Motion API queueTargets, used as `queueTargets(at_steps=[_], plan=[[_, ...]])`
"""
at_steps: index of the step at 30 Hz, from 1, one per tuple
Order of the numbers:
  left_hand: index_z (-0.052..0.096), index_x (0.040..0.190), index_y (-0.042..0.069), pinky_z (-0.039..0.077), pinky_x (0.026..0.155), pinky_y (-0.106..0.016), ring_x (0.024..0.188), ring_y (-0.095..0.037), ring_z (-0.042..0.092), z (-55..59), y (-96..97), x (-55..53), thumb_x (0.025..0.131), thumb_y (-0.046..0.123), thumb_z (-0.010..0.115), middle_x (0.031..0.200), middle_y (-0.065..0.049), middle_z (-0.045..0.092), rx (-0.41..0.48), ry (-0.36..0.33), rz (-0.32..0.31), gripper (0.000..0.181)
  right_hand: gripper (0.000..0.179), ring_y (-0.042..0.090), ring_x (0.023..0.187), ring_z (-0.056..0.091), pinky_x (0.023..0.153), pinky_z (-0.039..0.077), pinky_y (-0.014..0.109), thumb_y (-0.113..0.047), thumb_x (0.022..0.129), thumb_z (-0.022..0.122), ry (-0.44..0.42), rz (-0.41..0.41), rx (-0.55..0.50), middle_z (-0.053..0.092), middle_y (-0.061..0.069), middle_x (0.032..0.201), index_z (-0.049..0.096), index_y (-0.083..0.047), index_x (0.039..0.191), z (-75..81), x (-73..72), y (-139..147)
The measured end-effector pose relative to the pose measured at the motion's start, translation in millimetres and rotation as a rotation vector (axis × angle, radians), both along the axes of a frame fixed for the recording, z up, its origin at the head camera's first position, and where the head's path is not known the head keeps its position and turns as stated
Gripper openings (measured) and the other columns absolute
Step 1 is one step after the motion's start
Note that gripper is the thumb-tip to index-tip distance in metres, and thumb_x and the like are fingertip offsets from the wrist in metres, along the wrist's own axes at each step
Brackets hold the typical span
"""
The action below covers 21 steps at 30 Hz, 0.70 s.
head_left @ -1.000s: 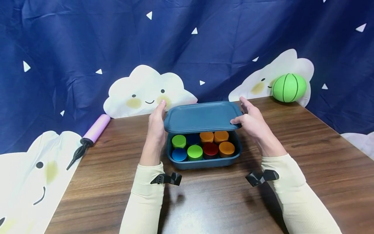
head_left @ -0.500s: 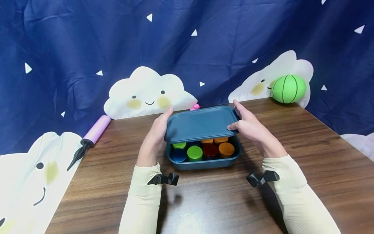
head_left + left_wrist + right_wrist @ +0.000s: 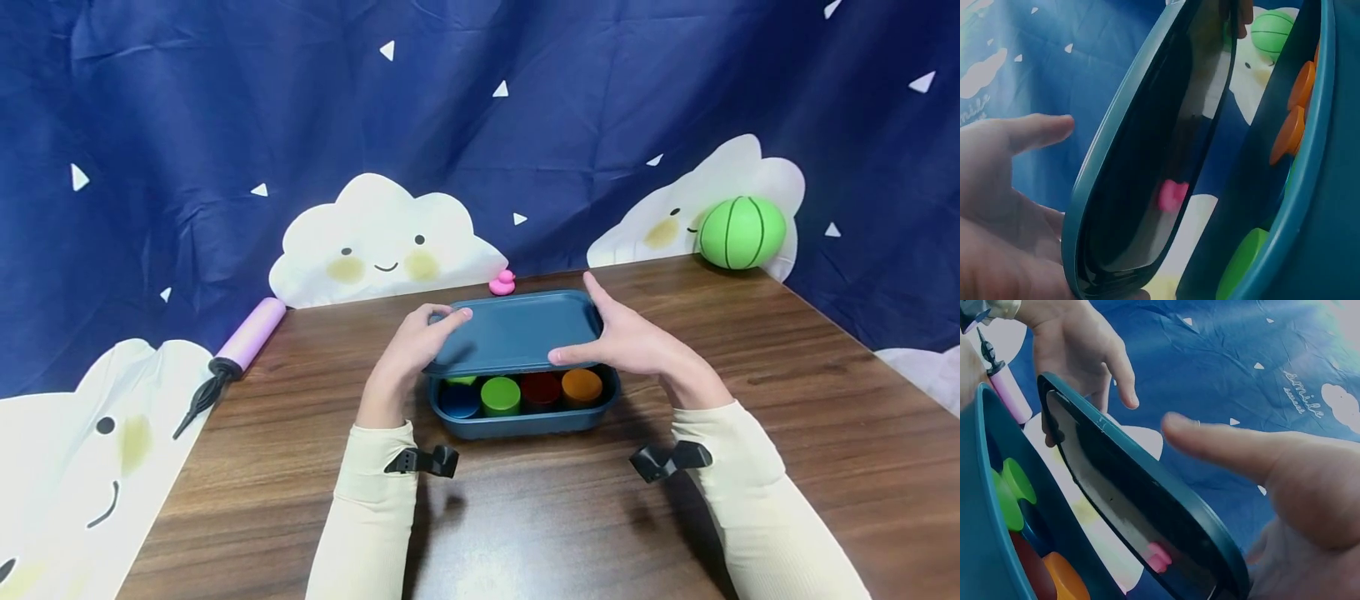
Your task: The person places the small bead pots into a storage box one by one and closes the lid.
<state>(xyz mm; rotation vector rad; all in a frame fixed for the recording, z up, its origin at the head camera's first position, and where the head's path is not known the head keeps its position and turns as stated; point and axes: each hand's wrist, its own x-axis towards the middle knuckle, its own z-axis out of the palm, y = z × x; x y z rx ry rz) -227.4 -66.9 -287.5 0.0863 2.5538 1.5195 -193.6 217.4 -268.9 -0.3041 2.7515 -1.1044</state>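
Note:
A dark blue rectangular lid (image 3: pixel 517 333) is held between both hands above a matching box (image 3: pixel 525 427). My left hand (image 3: pixel 412 346) holds the lid's left end, thumb over the top and fingers reaching beneath. My right hand (image 3: pixel 637 337) holds the right end, with its thumb above and other fingers lower at the edge. Both wrist views show a gap between lid and box. Inside the box, a green cylinder (image 3: pixel 500 393), a dark red one (image 3: pixel 540 388), an orange one (image 3: pixel 582 386) and a blue one (image 3: pixel 460 402) show; the lid hides most of the back row.
A pink rubber duck (image 3: pixel 502 283) stands behind the lid at the table's back edge. A green ball (image 3: pixel 742 233) sits at the back right. On the left lies a purple hand pump (image 3: pixel 251 337) with a black nozzle. Blue cloth (image 3: pixel 570 125) hangs behind the wooden table (image 3: pixel 525 517).
The lid has come down and toward me, covering the back row of cylinders and uncovering the pink duck. Both thumbs have moved inward over the lid. The box has stayed in place.

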Motion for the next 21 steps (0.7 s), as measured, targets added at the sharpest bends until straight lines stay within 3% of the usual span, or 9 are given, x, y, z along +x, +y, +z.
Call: queueTargets(at_steps=[4, 8, 10, 15, 21], plan=[[0.042, 0.151, 0.014, 0.029, 0.12, -0.058, 0.15, -0.038, 0.027, -0.7, 2.2, 1.6, 0.093, 0.055, 0.064, 0.162, -0.015, 0.034, -0.15, 0.017, -0.036, 0.075, 0.136, 0.043, 0.154, 0.016, 0.123, 0.019, 0.059, -0.058, 0.076, 0.082, -0.006, 0.028, 0.071, 0.001, 0.025, 0.168, -0.012, -0.013, 0.162, -3.0, 0.6, -2], [0.033, 0.158, 0.017, 0.025, 0.117, -0.068, 0.153, -0.049, 0.01, -1.7, 6.6, 3.6, 0.089, 0.061, 0.065, 0.167, -0.02, 0.018, -0.321, 0.029, -0.106, 0.087, 0.133, 0.049, 0.153, 0.012, 0.122, 0.018, 0.062, -0.063, 0.076, 0.079, -0.021, 0.051, 0.14, -0.004, 0.03, 0.166, -0.006, -0.009, 0.162, -4.2, 1.5, -4], [0.03, 0.159, 0.017, 0.025, 0.115, -0.071, 0.152, -0.052, 0.008, -2.1, 9.0, 4.6, 0.088, 0.063, 0.065, 0.168, -0.022, 0.011, -0.386, 0.034, -0.146, 0.092, 0.131, 0.051, 0.152, 0.013, 0.121, 0.018, 0.063, -0.063, 0.077, 0.078, -0.03, 0.062, 0.164, -0.004, 0.032, 0.165, -0.004, -0.006, 0.162, -4.2, 2.3, -4], [0.026, 0.161, 0.017, 0.024, 0.116, -0.071, 0.152, -0.053, 0.005, -2.2, 10.6, 9.0, 0.085, 0.061, 0.071, 0.169, -0.022, 0.007, -0.475, 0.007, -0.221, 0.099, 0.131, 0.053, 0.15, 0.015, 0.12, 0.021, 0.064, -0.062, 0.078, 0.078, -0.061, 0.092, 0.208, -0.003, 0.036, 0.163, -0.002, 0.001, 0.161, -5.4, 1.9, -3], [0.022, 0.162, 0.015, 0.021, 0.118, -0.069, 0.153, -0.052, 0.005, -2.7, 11.6, 13.2, 0.081, 0.059, 0.077, 0.168, -0.023, 0.009, -0.539, -0.034, -0.249, 0.107, 0.137, 0.054, 0.151, 0.007, 0.12, 0.019, 0.064, -0.058, 0.075, 0.082, -0.137, 0.111, 0.224, -0.007, 0.039, 0.161, -0.007, 0.004, 0.159, -6.3, 1.8, -6]])
